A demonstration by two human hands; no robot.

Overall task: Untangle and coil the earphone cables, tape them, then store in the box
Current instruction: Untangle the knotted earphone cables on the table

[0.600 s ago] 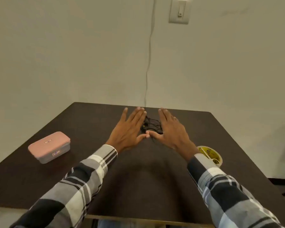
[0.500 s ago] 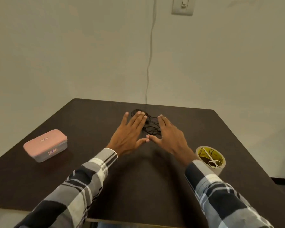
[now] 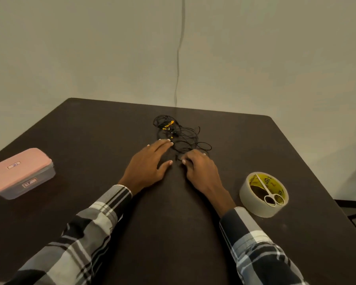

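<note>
A tangle of black earphone cables (image 3: 180, 133) with yellow parts lies on the dark table (image 3: 173, 233), toward its far middle. My left hand (image 3: 148, 167) rests flat just in front of the tangle, fingers stretched out and apart, fingertips at its near left edge. My right hand (image 3: 201, 171) lies beside it with fingers curled down onto the nearest strand; whether it grips the strand is unclear. A pink-lidded storage box (image 3: 19, 171) sits shut at the table's left edge. A roll of tape (image 3: 253, 204) stands at the right.
Small white-handled scissors (image 3: 269, 192) lie across the top of the tape roll. A thin wire (image 3: 178, 58) runs down the wall behind the table. The table's far edge is close behind the cables; its right edge lies just past the tape.
My view tilted down and both hands drew back toward me, uncovering most of the tangle. The right hand's fingers went from spread flat to curled; the left hand stayed flat.
</note>
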